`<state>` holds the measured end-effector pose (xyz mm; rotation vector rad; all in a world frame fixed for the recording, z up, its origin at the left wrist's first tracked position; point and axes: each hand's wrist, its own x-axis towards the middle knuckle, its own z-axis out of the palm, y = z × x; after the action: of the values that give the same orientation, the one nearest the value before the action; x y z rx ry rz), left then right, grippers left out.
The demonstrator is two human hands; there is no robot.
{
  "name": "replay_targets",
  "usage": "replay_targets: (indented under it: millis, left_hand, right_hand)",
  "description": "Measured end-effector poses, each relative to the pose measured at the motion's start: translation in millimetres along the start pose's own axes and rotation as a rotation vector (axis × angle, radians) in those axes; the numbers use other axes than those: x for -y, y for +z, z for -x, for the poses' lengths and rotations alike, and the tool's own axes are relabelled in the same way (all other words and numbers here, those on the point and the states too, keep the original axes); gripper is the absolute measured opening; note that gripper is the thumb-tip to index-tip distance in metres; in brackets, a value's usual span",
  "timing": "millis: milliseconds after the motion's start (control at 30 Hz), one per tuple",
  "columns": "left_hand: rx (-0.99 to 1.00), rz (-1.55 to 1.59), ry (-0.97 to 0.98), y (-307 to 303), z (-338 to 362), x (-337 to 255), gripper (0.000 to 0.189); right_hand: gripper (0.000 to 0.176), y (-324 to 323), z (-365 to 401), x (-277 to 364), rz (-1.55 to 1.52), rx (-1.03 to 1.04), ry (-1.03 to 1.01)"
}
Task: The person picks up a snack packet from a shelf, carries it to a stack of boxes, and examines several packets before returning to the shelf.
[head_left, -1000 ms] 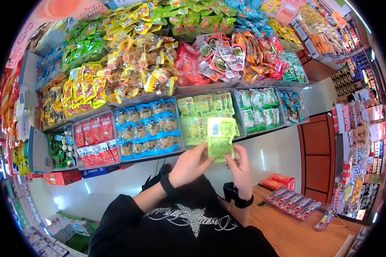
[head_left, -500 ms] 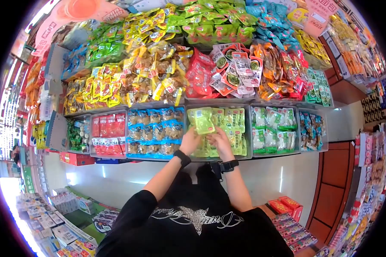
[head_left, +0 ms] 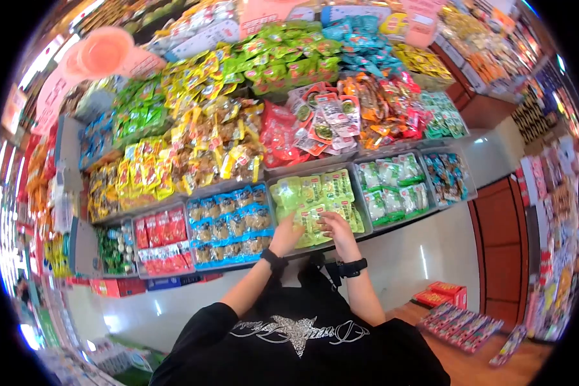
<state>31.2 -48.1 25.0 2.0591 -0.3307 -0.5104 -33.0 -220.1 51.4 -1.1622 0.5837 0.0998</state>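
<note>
In the head view, both hands are over a clear bin (head_left: 365,224) of light green packets (head_left: 312,196), the things nearest to them. The left hand (head_left: 286,237) is at the bin's near left part, its fingers pointing away from the body; whether they touch or pinch a packet cannot be told. The right hand (head_left: 341,234) is just beside it, with its fingers spread and slightly bent above the packets; contact is unclear. The packets lie in rows, with some overlapping at the far left corner of the bin. A dark band (head_left: 275,260) is around the left wrist, and a black watch (head_left: 352,267) is around the right.

Left of this bin are blue-edged packs (head_left: 230,225), then red and white packs (head_left: 164,239). Right of it are green and white packs (head_left: 392,186). Behind it, a heap of red packets (head_left: 280,136) lies beside white and red pouches (head_left: 328,121).
</note>
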Motion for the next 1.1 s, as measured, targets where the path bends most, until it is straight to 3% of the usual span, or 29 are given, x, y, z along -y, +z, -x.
replay_targets:
  millis: [133, 300, 367, 400, 533, 633, 733, 767, 867, 933, 1000, 1033, 1100]
  left_hand:
    - [0.143, -0.012, 0.15, -4.7, 16.2, -3.2, 0.06]
    - [0.255, -0.053, 0.138, -25.5, 18.3, 5.5, 0.057]
    - [0.314, 0.079, 0.056, -15.5, -22.1, 48.5, 0.056]
    - [0.308, 0.28, -0.088, -31.5, -14.1, 14.3, 0.056]
    - [0.143, 0.517, -0.318, -26.5, -54.5, 17.3, 0.059]
    - [0.113, 0.576, -0.158, 16.6, -139.8, 107.1, 0.046]
    - [0.051, 0.685, -0.148, 12.6, -141.4, 87.0, 0.032]
    - [0.047, 0.741, -0.305, 9.1, -136.0, 74.7, 0.022]
    - [-0.034, 0.657, -0.382, 6.5, -125.0, 53.6, 0.018]
    - [-0.081, 0.732, -0.326, 8.6, -117.9, 44.6, 0.017]
    - [-0.007, 0.531, -0.132, 5.2, -121.5, 48.1, 0.031]
    - [-0.006, 0.53, -0.134, 4.0, -121.7, 49.2, 0.031]
    - [0.032, 0.384, 0.102, 0.5, -122.5, 47.1, 0.033]
  right_hand:
    - [0.026, 3.6, 41.6, 1.2, -0.122, -0.12, -0.139]
    - [0.023, 31.3, 88.1, -28.8, -0.296, -0.275, -0.227]
    - [0.022, 48.0, 113.9, -39.4, -0.294, -0.259, -0.246]
    - [0.022, 54.5, 125.7, -44.0, -0.297, -0.257, -0.23]
    - [0.021, 63.0, 162.5, -65.5, -0.239, -0.375, -0.219]
    - [0.021, 64.9, 185.0, -71.4, -0.304, -0.492, -0.238]
    - [0.021, 62.3, 202.6, -82.5, -0.339, -0.576, -0.257]
    - [0.022, 62.3, 208.6, -83.7, -0.355, -0.59, -0.261]
    - [0.022, 66.3, 226.3, -84.9, -0.382, -0.633, -0.263]
    - [0.023, 66.9, 231.2, -87.2, -0.388, -0.651, -0.277]
    - [0.021, 65.3, 234.2, -92.6, -0.397, -0.683, -0.285]
    - [0.021, 64.8, 234.9, -95.2, -0.398, -0.685, -0.283]
    - [0.024, 64.1, 236.0, -99.1, -0.391, -0.667, -0.292]
